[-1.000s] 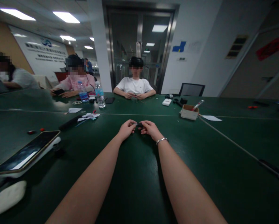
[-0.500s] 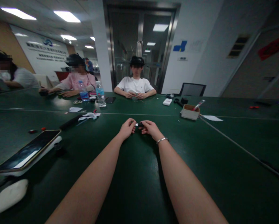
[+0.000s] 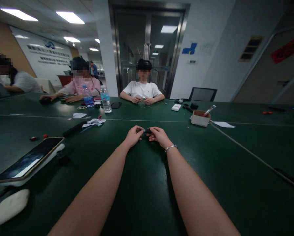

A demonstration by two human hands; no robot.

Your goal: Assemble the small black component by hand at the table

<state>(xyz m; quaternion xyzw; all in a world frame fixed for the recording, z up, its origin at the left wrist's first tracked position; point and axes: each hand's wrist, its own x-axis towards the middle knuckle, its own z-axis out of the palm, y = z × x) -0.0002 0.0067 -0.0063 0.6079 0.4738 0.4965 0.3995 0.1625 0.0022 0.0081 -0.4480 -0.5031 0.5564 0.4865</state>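
Note:
Over the middle of the green table (image 3: 147,183), my left hand (image 3: 134,135) and my right hand (image 3: 158,135) almost meet. A small dark object (image 3: 147,131) with a lighter tip lies between their fingertips. The fingers of my right hand pinch its dark part. My left hand is closed at the lighter end, its thumb and fingers pressed together around it. The object is too small to name.
At the left are a phone (image 3: 30,160) on a white stand, a white mouse-shaped object (image 3: 11,206) and crumpled paper (image 3: 94,122). Two bottles (image 3: 106,100) stand further back. A small box (image 3: 200,118) sits at the right. Several people sit across the table.
The lighter part between my fingertips shows less than before. My hands have barely moved. At the far left, a person's hand with a dark object has shifted slightly.

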